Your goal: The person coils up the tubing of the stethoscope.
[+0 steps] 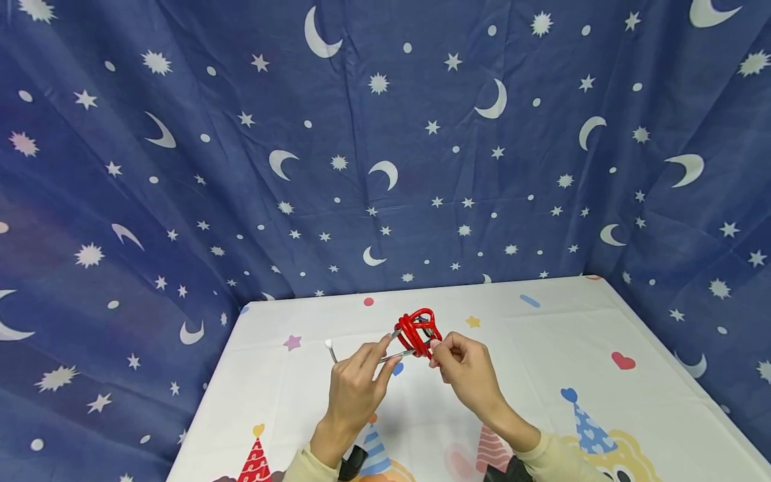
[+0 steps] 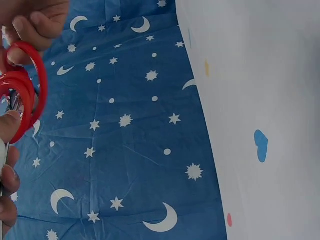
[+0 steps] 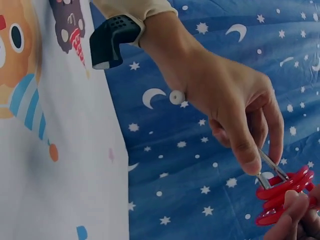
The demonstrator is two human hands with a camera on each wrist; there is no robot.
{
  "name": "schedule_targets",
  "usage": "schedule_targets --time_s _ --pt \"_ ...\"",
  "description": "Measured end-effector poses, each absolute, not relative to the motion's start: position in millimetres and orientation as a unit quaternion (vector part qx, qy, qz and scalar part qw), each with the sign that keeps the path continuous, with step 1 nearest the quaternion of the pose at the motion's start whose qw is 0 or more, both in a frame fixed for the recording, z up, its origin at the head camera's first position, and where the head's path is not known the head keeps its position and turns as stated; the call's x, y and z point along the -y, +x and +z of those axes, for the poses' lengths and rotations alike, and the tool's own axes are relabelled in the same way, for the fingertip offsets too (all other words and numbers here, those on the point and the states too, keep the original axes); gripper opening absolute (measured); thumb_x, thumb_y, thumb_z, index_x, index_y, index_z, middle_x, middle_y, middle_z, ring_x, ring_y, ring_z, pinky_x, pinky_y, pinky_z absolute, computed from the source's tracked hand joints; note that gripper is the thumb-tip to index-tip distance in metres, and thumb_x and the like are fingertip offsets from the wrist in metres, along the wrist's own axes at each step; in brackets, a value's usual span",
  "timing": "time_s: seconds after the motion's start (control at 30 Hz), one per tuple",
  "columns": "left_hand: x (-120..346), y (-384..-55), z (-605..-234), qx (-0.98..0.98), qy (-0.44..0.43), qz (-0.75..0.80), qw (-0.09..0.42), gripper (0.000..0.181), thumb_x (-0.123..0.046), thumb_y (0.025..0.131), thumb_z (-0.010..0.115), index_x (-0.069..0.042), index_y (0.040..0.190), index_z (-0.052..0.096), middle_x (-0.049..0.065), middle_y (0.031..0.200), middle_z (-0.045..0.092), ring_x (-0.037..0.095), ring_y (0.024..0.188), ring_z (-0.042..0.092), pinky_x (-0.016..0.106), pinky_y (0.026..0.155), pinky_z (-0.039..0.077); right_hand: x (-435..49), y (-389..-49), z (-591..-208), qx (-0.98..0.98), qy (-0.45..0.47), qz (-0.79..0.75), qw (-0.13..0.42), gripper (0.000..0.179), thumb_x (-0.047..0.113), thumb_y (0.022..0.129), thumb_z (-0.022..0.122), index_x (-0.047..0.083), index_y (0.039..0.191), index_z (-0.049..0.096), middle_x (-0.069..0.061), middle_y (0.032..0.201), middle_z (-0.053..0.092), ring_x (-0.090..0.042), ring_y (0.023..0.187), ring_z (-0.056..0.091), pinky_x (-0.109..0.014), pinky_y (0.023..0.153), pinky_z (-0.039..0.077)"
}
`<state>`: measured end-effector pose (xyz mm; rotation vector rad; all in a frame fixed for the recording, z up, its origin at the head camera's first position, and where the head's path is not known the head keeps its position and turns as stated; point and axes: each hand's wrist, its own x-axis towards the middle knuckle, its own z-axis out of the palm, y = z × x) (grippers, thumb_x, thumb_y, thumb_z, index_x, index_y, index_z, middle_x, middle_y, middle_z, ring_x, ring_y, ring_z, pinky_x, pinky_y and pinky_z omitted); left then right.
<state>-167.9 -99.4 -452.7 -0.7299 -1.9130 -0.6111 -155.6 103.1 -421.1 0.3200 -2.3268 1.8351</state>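
Observation:
A stethoscope, its red tubing (image 1: 411,335) wound in several loops around its metal ear tubes (image 1: 394,357), is held above the table between both hands. My left hand (image 1: 355,388) grips the metal ear tubes between thumb and fingers, left of the coil. A white ear tip (image 1: 328,343) sticks out beyond that hand, also visible in the right wrist view. My right hand (image 1: 466,368) pinches the red tubing at the coil's right side. In the left wrist view, the red loops (image 2: 22,90) sit between the two hands, partly cut off by the frame's edge.
Below the hands lies a white table cover (image 1: 542,348) printed with stars, hearts and party-hat figures. A dark blue curtain (image 1: 421,167) with moons and stars hangs behind and along the sides. A black wrist camera (image 3: 114,42) sits on the left wrist.

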Motion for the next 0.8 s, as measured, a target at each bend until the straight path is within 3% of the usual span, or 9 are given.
schedule_targets --time_s 0.23,0.43,0.53,0.67,0.8 --pt "101 -167 -451 0.783 -0.312 -0.245 0.479 0.032 -0.025 0.093 0.068 -0.002 0.114 0.071 0.002 0.083 0.070 0.008 0.055 0.063 0.014 0.049 0.048 -105 -161 -427 0.747 0.087 0.657 0.056 0.023 0.021 0.093 0.068 0.002 0.082 0.063 -0.008 0.076 0.070 -0.017 0.055 0.064 -0.031 0.059 0.058" --pt "103 -167 -453 0.787 -0.313 -0.245 0.471 0.033 -0.022 0.089 0.073 -0.003 0.115 0.070 0.002 0.083 0.071 0.009 0.058 0.066 0.016 0.052 0.050 -107 -165 -428 0.729 0.071 0.680 0.040 0.036 0.020 0.089 0.073 0.002 0.104 0.046 -0.010 0.076 0.073 -0.025 0.056 0.069 -0.034 0.061 0.060" --pt "104 -166 -454 0.790 -0.318 -0.250 0.461 0.035 -0.021 0.086 0.076 -0.003 0.115 0.070 0.002 0.084 0.071 0.009 0.060 0.068 0.016 0.053 0.051 -107 -167 -430 0.738 0.074 0.670 0.029 0.040 0.023 0.089 0.074 0.005 0.110 0.046 -0.015 0.081 0.071 -0.026 0.058 0.070 -0.034 0.059 0.060" --pt "106 -166 -455 0.791 -0.318 -0.282 0.440 0.037 -0.019 0.083 0.078 -0.004 0.116 0.070 0.000 0.081 0.070 0.004 0.052 0.057 0.008 0.050 0.043 -108 -168 -435 0.751 0.106 0.652 0.024 0.034 0.026 0.091 0.071 0.007 0.111 0.052 -0.018 0.097 0.066 -0.023 0.067 0.071 -0.034 0.057 0.059" --pt "108 -166 -453 0.786 -0.295 -0.338 0.426 0.038 -0.012 0.079 0.081 -0.004 0.115 0.070 0.001 0.077 0.068 0.003 0.049 0.043 0.003 0.049 0.031 -110 -168 -443 0.749 0.166 0.640 0.035 0.026 0.018 0.092 0.069 0.005 0.112 0.057 -0.018 0.103 0.065 -0.016 0.079 0.071 -0.035 0.059 0.059"
